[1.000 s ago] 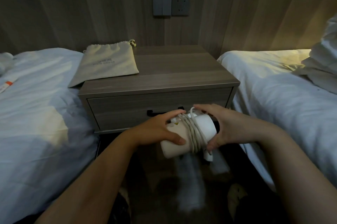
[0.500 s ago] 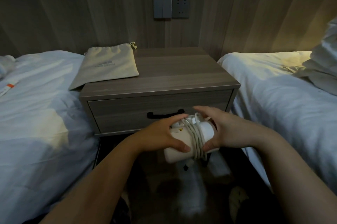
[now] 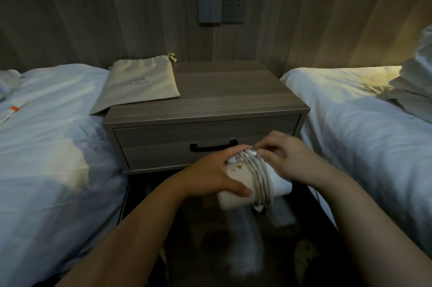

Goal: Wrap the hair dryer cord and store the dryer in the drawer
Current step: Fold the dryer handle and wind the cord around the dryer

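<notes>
The left hand (image 3: 210, 175) had a firm grip on the white dryer (image 3: 236, 189), held in front of the shut drawer (image 3: 163, 144), and the right hand (image 3: 289, 160) pinched the cord (image 3: 260, 177) end, which I thought could slip and let the loops come undone

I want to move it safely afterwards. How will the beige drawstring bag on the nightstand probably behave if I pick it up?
The drawstring bag lies flat and creased, so it is probably empty or nearly so, light and floppy. One corner overhangs the nightstand edge, so a push might slide it off onto the bed. Being soft cloth, it should not roll.
</notes>
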Tool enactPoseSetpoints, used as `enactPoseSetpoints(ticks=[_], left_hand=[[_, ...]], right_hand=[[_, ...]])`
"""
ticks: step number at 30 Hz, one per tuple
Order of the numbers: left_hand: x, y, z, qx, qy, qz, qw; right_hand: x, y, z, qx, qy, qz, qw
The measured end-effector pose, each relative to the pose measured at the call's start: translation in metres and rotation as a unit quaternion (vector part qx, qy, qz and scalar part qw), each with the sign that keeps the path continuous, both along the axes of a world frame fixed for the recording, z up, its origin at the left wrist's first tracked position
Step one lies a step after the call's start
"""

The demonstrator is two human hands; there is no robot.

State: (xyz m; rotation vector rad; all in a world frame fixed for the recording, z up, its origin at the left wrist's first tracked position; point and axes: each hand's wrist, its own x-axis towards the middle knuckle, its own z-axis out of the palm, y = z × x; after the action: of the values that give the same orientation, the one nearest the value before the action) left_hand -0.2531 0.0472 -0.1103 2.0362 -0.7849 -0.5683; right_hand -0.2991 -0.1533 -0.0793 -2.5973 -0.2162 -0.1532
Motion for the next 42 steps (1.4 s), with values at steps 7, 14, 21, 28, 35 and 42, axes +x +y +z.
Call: enactPoseSetpoints(ticks=[7, 14, 21, 28, 35, 42], left_hand=[[0.007, 0.001, -0.002, -0.072, 0.094, 0.028, 0.993], [0.013, 0.003, -0.006, -0.222, 0.201, 0.065, 0.952], [0.011, 0.004, -0.005, -0.314, 0.273, 0.058, 0.908], [0.010, 0.005, -0.008, -0.329, 0.328, 0.087, 0.881], [0.009, 0.003, -0.006, -0.379, 0.388, 0.121, 0.832], [0.005, 0.003, 0.003, -0.418, 0.402, 0.144, 0.802]], right_hand=[[0.006, 0.007, -0.007, 0.023, -0.134, -0.035, 0.990], [0.014, -0.009, -0.020, 0.309, -0.319, -0.280, 0.851], [0.027, -0.012, -0.046, 0.573, 0.123, -0.167, 0.793], [0.025, 0.000, -0.049, 0.425, -0.066, -0.227, 0.874], [0.008, 0.000, -0.017, 0.079, -0.162, -0.195, 0.964], [-0.001, 0.004, 0.002, 0.009, -0.109, -0.133, 0.985]])
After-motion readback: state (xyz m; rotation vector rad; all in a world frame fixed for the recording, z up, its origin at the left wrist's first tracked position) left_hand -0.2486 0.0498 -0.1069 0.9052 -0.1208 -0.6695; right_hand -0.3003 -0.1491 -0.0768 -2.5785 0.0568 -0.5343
